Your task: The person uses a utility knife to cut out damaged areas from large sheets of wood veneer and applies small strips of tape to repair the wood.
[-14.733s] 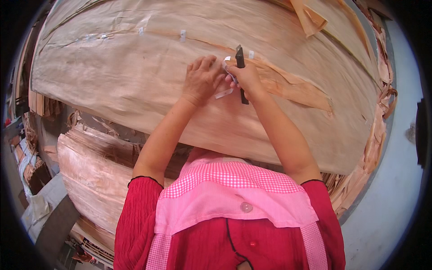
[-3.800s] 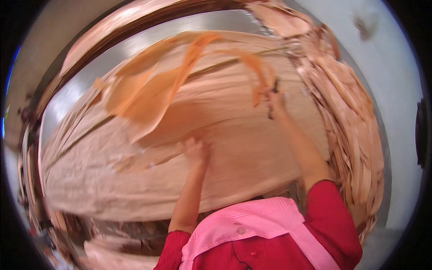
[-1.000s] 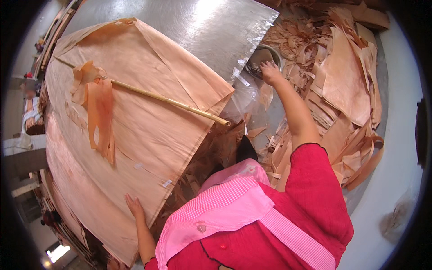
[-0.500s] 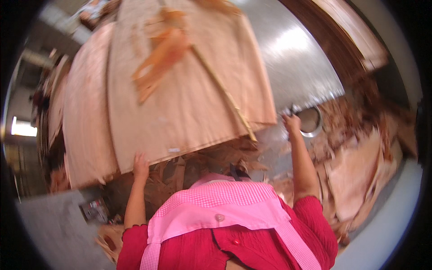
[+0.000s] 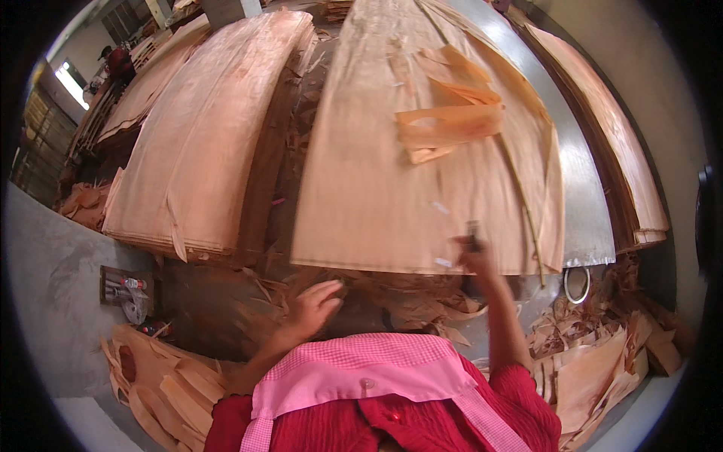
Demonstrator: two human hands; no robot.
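My left hand (image 5: 312, 307), fingers apart and empty, is below the front edge of the central pale veneer sheets (image 5: 354, 203). My right hand (image 5: 478, 256) grips a small dark tool (image 5: 473, 233), blurred, over that front edge near small white tape pieces (image 5: 443, 262). Crumpled orange veneer strips (image 5: 444, 120) lie on the sheets, beside a thin bamboo pole (image 5: 527, 211) running lengthwise toward me.
A tall veneer stack (image 5: 181, 143) stands left, a metal plate (image 5: 587, 218) and another stack (image 5: 625, 151) right. A white ring (image 5: 578, 301) hangs at the plate's front. Scraps (image 5: 166, 392) pile near me. A co-worker (image 5: 120, 66) is far left, near a bright window.
My view has turned along the veneer sheets. My right hand has taken up the dark tool and moved left from the ring to the sheets' edge. My left hand has left that edge.
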